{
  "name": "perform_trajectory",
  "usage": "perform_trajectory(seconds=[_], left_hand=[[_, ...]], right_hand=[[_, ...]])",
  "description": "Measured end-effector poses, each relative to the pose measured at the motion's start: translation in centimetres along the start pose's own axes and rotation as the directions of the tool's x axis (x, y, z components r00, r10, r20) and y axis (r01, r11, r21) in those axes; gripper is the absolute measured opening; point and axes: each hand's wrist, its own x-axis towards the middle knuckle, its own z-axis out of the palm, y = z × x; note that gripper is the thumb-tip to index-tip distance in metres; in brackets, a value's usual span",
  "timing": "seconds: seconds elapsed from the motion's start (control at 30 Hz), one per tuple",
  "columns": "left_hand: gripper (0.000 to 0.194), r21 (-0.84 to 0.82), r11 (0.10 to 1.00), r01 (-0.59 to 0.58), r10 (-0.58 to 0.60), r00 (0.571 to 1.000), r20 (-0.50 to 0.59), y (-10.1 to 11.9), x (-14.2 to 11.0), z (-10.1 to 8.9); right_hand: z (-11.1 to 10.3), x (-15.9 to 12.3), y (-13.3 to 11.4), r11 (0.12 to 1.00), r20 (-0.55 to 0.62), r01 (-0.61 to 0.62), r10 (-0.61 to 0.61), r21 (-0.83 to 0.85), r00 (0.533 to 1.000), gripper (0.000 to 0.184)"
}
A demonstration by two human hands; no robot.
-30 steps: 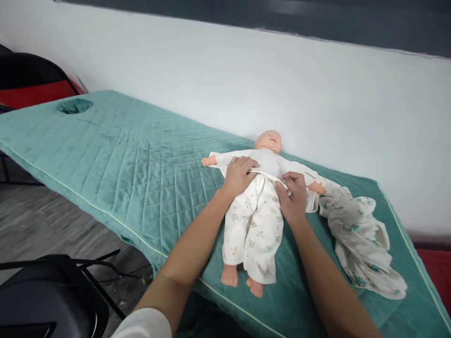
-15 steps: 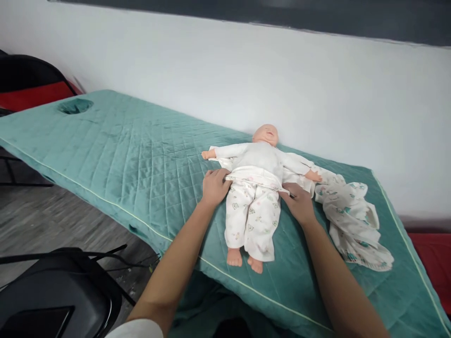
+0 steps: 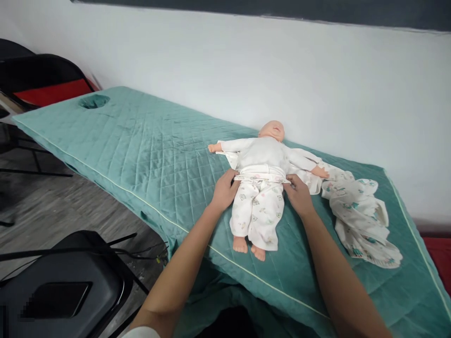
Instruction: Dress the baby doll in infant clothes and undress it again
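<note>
A baby doll (image 3: 265, 155) in a white top lies on its back, arms spread and bare feet toward me. It wears white printed pants (image 3: 257, 209), their waistband folded over at the doll's middle. My left hand (image 3: 225, 189) pinches the waistband at its left end. At the opposite end, my right hand (image 3: 299, 193) grips the waistband between thumb and fingers. The band is stretched nearly straight between both hands. Beneath the doll's arms, parts of another white printed cloth (image 3: 310, 182) show.
A green quilted bed (image 3: 155, 136) with a round hole (image 3: 94, 101) stands against a white wall (image 3: 229, 65). Crumpled printed baby clothing (image 3: 362, 218) lies right of the doll. A black chair (image 3: 63, 281) is at lower left, and black-and-red chairs (image 3: 45, 84) stand farther back.
My right hand has moved slightly up with its end of the waistband, which now looks straighter. The whole view has shifted a little, placing things farther right.
</note>
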Motion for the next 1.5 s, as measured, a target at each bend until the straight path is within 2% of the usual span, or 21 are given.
perform_trajectory(seconds=[0.13, 0.3, 0.47, 0.63, 0.7, 0.77, 0.83, 0.9, 0.97, 1.13, 1.27, 1.37, 1.5], left_hand=[[0.008, -0.038, 0.999, -0.023, 0.023, 1.0, -0.014, 0.4, 1.8, 0.9], [0.01, -0.008, 0.999, -0.052, 0.052, 0.999, 0.003, 0.4, 4.5, 2.3], [0.013, 0.027, 0.996, -0.083, 0.083, 0.996, 0.019, -0.4, 5.6, 2.9], [0.017, 0.117, 0.992, -0.041, 0.043, 0.999, -0.021, -0.9, 5.1, 2.9], [0.02, 0.16, 0.987, -0.003, 0.008, 1.0, -0.03, -0.8, 4.9, 2.9], [0.023, 0.193, 0.981, 0.013, -0.006, 0.999, -0.035, -0.7, 4.9, 2.8], [0.028, 0.216, 0.976, 0.01, -0.001, 0.999, -0.042, -0.6, 5.0, 2.7], [0.032, 0.225, 0.974, 0.005, 0.006, 0.999, -0.047, -0.7, 5.0, 2.8], [0.033, 0.205, 0.979, 0.006, 0.005, 0.998, -0.055, -0.9, 5.2, 2.9], [0.028, -0.025, 0.999, 0.031, -0.033, 0.997, -0.071, -1.0, 5.3, 2.8], [0.02, -0.198, 0.98, 0.033, -0.05, 0.995, -0.081, -0.2, 4.4, 2.0], [0.008, -0.263, 0.964, 0.032, -0.05, 0.997, -0.062, 0.3, 2.1, 1.2], [0.024, -0.304, 0.95, 0.075, -0.077, 0.997, 0.005, 0.8, -2.6, 0.1]], right_hand=[[0.4, 0.2, 0.3, 0.994, -0.026, -0.034, 0.037, 0.108, 0.999, 0.026], [0.3, 0.8, 0.6, 0.962, -0.02, -0.048, 0.055, 0.27, 0.998, 0.037], [0.1, 1.4, 0.6, 0.982, -0.012, -0.025, 0.027, 0.189, 1.0, 0.035], [-0.1, 0.9, -0.2, 0.977, -0.053, 0.153, -0.147, 0.15, 0.988, 0.035], [-0.3, 0.1, -0.8, 0.975, -0.054, 0.162, -0.155, 0.15, 0.986, 0.034], [-0.5, -0.9, -1.6, 0.984, -0.017, 0.114, -0.113, 0.139, 0.993, 0.035], [-0.7, -1.7, -2.3, 0.992, 0.086, 0.049, -0.059, 0.114, 0.995, 0.039], [-0.8, -2.3, -2.9, 0.996, 0.211, 0.014, -0.032, 0.086, 0.977, 0.042], [-0.8, -2.4, -3.0, 0.998, 0.286, 0.007, -0.025, 0.063, 0.958, 0.042], [-0.4, -2.0, -2.6, 1.0, 0.277, -0.008, 0.01, -0.009, 0.961, 0.041], [0.0, -1.9, -2.5, 0.998, 0.2, -0.051, 0.057, -0.038, 0.978, 0.048], [0.2, -1.8, -2.5, 0.997, 0.148, -0.063, 0.069, -0.044, 0.987, 0.05], [0.3, -1.8, -2.4, 0.999, 0.101, -0.013, 0.017, -0.047, 0.995, 0.039]])
